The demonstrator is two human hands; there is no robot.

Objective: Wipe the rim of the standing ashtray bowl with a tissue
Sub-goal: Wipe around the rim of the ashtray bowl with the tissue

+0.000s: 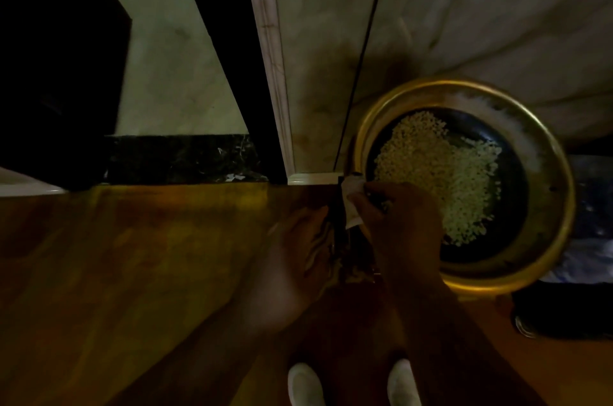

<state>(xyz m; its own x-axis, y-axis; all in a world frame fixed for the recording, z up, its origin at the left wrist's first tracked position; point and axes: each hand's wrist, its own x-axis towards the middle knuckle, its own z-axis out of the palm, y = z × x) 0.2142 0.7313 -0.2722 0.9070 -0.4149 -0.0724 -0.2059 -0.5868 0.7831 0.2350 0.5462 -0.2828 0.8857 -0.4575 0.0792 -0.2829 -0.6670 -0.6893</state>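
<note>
The standing ashtray bowl (pixel 560 206) is round with a gold rim and a dark inside, and a heap of pale gravel (pixel 441 180) lies in it. It stands at the right, against a marble wall. My right hand (pixel 401 216) is over the bowl's left rim, fingers closed on a white tissue (pixel 353 198) pressed at that rim. My left hand (pixel 298 256) is just left of it, curled around something dark and partly pale that I cannot make out in the dim light.
A pale marble wall (pixel 431 24) with a thin dark line rises behind the bowl. A dark doorway and black stone skirting (pixel 179 160) lie at the left. The floor (pixel 132 256) is brown wood. Two white shoe tips (pixel 305 382) show at the bottom. A dark object (pixel 564 309) sits right of the bowl.
</note>
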